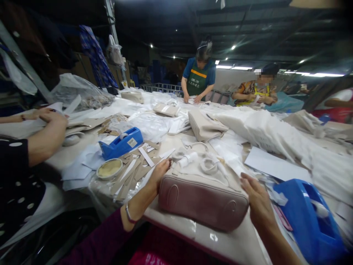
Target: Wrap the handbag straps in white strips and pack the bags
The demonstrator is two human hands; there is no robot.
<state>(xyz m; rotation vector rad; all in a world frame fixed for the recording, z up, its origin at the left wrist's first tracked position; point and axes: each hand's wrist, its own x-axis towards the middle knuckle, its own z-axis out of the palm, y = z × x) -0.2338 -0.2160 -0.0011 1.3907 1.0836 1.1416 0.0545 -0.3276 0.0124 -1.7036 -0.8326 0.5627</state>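
A pale handbag point(204, 202) lies on the table in front of me, its base with two stitched oval marks turned towards me. Wrapped rings and straps point(209, 165) lie on its upper side. My left hand point(158, 176) presses against the bag's left end, fingers closed along its edge. At the opposite end my right hand point(256, 198) rests against the side with fingers fairly straight, so the bag is held between both hands. Close to my right forearm stands a large blue tape dispenser point(306, 221), with a pink object point(283, 218) beside it.
Left of the bag are a smaller blue tape dispenser point(121, 142), a round tin point(109, 169) and card strips point(132, 175). Another bag point(205, 125) stands behind. White wrapping point(264, 129) covers the right side. Co-workers stand across the table; another person's arm point(49, 136) reaches in at left.
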